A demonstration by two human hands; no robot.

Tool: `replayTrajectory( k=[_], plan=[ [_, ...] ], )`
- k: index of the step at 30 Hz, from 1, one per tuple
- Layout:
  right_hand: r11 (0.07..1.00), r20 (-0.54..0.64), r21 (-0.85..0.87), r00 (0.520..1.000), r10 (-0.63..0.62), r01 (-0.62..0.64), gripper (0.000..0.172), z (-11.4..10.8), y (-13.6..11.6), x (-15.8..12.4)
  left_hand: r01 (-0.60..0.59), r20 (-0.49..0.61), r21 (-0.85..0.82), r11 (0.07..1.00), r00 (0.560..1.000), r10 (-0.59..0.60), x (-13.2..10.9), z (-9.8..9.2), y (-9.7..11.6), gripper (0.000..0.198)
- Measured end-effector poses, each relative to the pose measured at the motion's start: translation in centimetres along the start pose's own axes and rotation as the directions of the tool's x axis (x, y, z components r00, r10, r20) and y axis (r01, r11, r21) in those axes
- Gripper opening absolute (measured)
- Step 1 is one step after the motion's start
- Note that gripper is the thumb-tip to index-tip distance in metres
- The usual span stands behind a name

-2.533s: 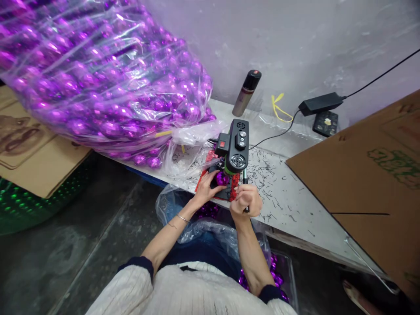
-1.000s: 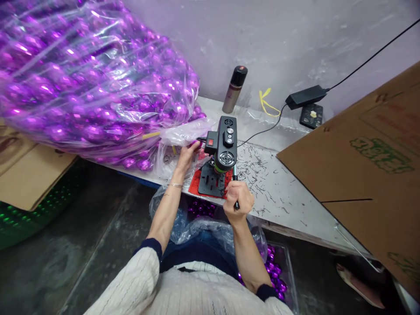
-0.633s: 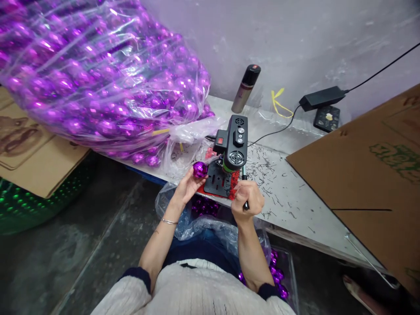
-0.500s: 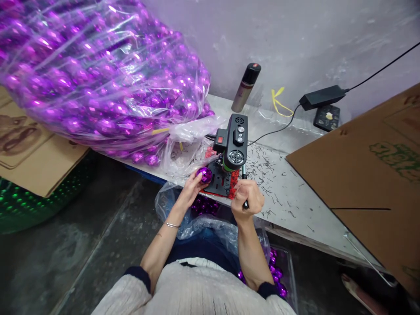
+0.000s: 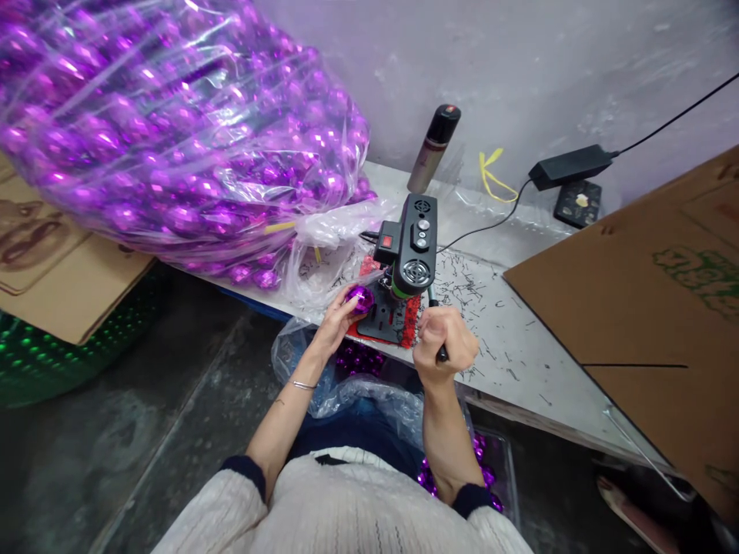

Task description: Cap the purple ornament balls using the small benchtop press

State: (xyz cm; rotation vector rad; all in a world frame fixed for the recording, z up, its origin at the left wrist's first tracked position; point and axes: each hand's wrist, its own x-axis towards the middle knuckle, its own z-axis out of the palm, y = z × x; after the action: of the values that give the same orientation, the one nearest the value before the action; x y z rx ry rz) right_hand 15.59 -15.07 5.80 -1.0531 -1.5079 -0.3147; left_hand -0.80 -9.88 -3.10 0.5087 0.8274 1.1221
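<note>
A shiny purple faceted ball (image 5: 361,300) is held in the fingers of my left hand (image 5: 336,322), at the left side of a small black bench drill press (image 5: 416,245). My right hand (image 5: 446,342) is wrapped round the press's lever handle (image 5: 443,355), on the machine's right. The black slotted base (image 5: 381,319) stands on a red mat (image 5: 412,321) strewn with dark shavings. The press's head hides its tool tip from me. More purple balls (image 5: 359,358) lie below the table edge, in clear plastic over my lap.
A huge clear bag of purple balls (image 5: 190,146) fills the left of the table (image 5: 508,338). Behind the press are a spray can (image 5: 433,150), a yellow tie (image 5: 495,175) and a black power adapter (image 5: 571,166). Cardboard (image 5: 635,308) leans at right. Dark shavings litter the tabletop.
My right hand and the lever handle have shifted slightly to the right. My left hand and the ball have moved up a little, the ball now slightly further from the press.
</note>
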Motion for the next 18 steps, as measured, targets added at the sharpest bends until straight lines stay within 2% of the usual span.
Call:
replayTrajectory(
  k=[3, 6, 10, 13, 18],
  plan=[
    [0.999, 0.008, -0.010, 0.999, 0.031, -0.031, 0.027, -0.1, -0.1, 0.6, -0.002, -0.036, -0.027, 1.000, 0.999, 0.001, 0.5, 0.9, -0.2, 0.050],
    [0.999, 0.026, -0.025, 0.999, 0.047, -0.047, 0.026, -0.2, -0.2, 0.9, -0.053, -0.091, -0.033, 0.998, 0.995, 0.049, 0.8, 1.7, -0.5, 0.051],
    [0.999, 0.035, -0.026, 0.999, 0.028, -0.027, 0.025, -0.3, -0.3, 0.8, -0.107, -0.067, 0.017, 0.994, 0.992, 0.108, 0.7, 2.4, -0.8, 0.057],
    [0.998, 0.051, -0.049, 0.998, 0.030, -0.027, 0.025, -0.4, -0.4, 0.7, -0.143, -0.068, 0.105, 0.984, 0.986, 0.151, 0.7, 2.5, -1.2, 0.055],
    [0.999, 0.053, -0.045, 0.998, 0.018, -0.016, 0.024, -0.5, -0.5, 0.5, -0.311, -0.047, 0.344, 0.886, 0.936, 0.348, 0.7, 2.2, -2.6, 0.053]
  ],
)
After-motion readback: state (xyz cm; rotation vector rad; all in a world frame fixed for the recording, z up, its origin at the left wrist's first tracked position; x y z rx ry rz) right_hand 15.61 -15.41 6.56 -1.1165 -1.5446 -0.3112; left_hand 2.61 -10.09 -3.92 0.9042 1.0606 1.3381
